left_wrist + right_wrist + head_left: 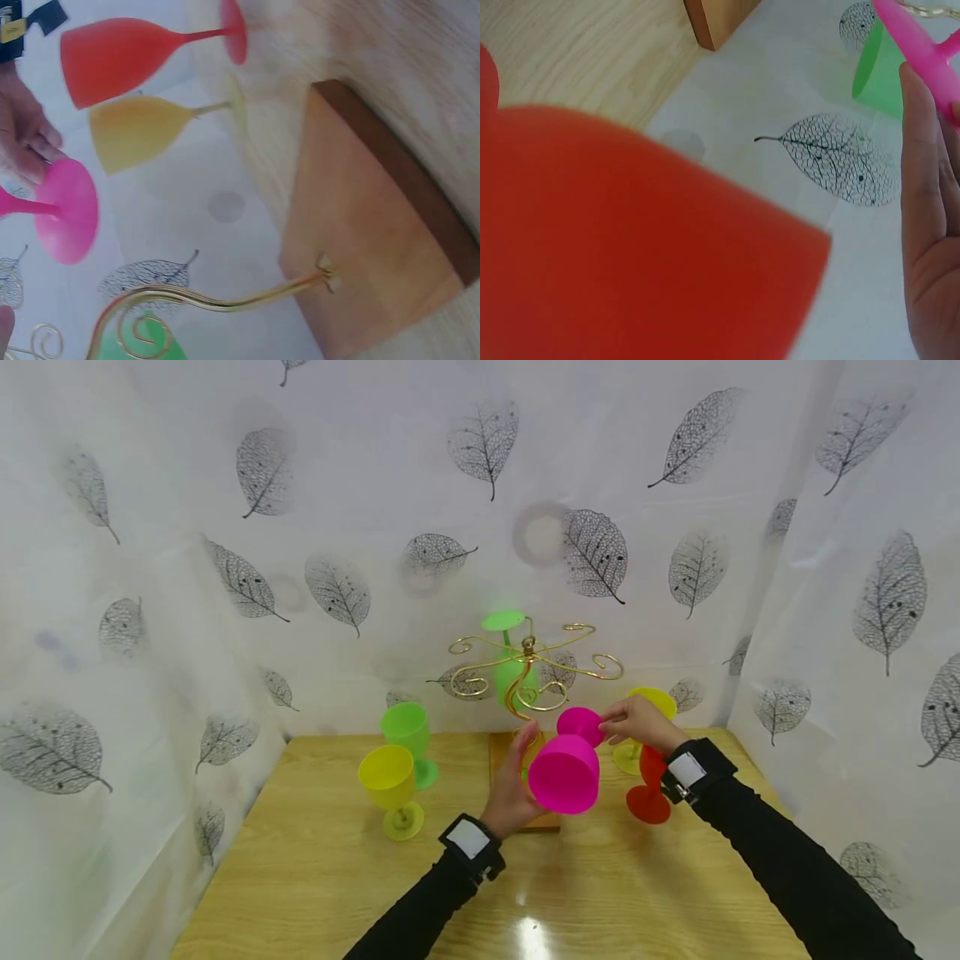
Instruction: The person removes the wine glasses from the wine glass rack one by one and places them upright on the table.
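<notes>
- Right hand [643,725]: pinches magenta goblet [564,777] by the foot, in front of gold stemware rack [528,652].
- Left hand [512,795]: at goblet's bowl; fingers hidden, grip cannot be determined.

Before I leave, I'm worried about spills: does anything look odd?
No spill or damage shows. What stands out is the far green goblet, hanging upside down from the gold rack while those on the table stand upright; that looks deliberate. The pink goblet is tipped too, but the right hand holds it.
</notes>
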`<state>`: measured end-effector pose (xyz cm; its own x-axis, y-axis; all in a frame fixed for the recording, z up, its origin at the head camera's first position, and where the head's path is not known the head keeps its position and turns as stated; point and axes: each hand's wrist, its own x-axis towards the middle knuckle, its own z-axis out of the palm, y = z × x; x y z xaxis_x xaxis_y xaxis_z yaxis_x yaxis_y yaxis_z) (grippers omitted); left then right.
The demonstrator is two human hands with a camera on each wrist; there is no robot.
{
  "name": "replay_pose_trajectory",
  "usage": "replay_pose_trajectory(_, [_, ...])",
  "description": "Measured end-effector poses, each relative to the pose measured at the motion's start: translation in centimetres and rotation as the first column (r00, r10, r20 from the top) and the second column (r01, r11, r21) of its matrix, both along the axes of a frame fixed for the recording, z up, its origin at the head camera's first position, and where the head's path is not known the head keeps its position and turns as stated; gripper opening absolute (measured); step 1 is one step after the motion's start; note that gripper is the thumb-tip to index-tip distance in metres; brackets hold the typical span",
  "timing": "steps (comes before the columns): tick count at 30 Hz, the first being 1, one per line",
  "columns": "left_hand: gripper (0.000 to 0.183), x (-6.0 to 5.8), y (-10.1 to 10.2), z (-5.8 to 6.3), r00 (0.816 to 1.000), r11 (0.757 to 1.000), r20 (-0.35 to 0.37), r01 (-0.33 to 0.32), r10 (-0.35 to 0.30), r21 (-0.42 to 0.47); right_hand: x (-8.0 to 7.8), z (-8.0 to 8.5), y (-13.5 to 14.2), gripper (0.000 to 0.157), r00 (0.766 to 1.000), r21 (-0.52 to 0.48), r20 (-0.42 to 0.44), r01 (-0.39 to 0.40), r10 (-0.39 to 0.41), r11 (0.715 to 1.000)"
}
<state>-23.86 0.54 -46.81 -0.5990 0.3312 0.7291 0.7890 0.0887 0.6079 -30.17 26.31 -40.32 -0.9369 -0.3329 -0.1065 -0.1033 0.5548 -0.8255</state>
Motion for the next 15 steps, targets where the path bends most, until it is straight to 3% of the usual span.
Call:
replay_pose_trajectory(5, [0.102, 1.5, -0.1, 3.0, 0.987, 0.990, 0.079, 0.135, -0.139, 0.051, 0.1, -0.8, -1.0, 0.029, 0.996, -0.049, 0.059, -0.065, 0.068, 0.997])
replay_pose_trajectory(7, [0.098, 1.8, 0.0, 3.9, 0.983, 0.986, 0.085, 0.155, -0.160, 0.067, 0.0, -1.3, -1.2, 0.029, 0.991, -0.048, 0.088, -0.097, 0.100, 0.994])
replay_pose_trajectory(12, [0.091, 2.1, -0.1, 5.3, 0.990, 0.991, 0.092, 0.101, -0.109, 0.083, -0.5, -2.8, -1.5, 0.029, 0.971, -0.088, 0.151, -0.172, 0.184, 0.981])
replay_pose_trajectory(15, [0.087, 2.0, -0.3, 5.5, 0.990, 0.996, 0.130, 0.042, -0.051, 0.076, -0.5, -3.2, -1.9, 0.031, 0.963, -0.078, 0.134, -0.226, 0.235, 0.971])
